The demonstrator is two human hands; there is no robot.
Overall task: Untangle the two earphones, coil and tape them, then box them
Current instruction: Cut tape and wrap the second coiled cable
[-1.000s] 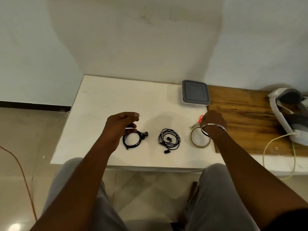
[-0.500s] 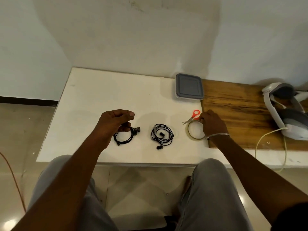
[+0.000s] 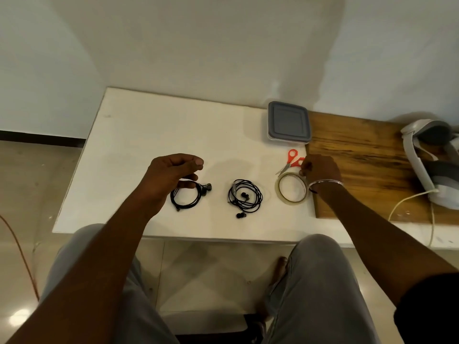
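Two black earphones lie coiled on the white table (image 3: 149, 125): a neat loop (image 3: 185, 199) on the left and a looser bundle (image 3: 244, 197) in the middle. My left hand (image 3: 171, 175) hovers just above the left loop, fingers curled but apart, holding nothing. A clear tape roll (image 3: 278, 188) lies flat to the right. My right hand (image 3: 320, 170) rests its fingertips on the roll's far right rim, next to the orange-handled scissors (image 3: 291, 157). I cannot tell whether it grips anything. The box (image 3: 289, 121) with a grey lid stands shut behind the scissors.
A wooden board (image 3: 372, 155) covers the table's right part. A white headset (image 3: 427, 160) lies on it, and its white cable (image 3: 407, 202) runs over the front edge. The wall stands close behind. My knees are under the front edge. An orange cable (image 3: 22, 254) lies on the floor at left.
My right hand has moved from over the tape roll to its far right rim, uncovering the scissors. My left hand stays above the left earphone loop.
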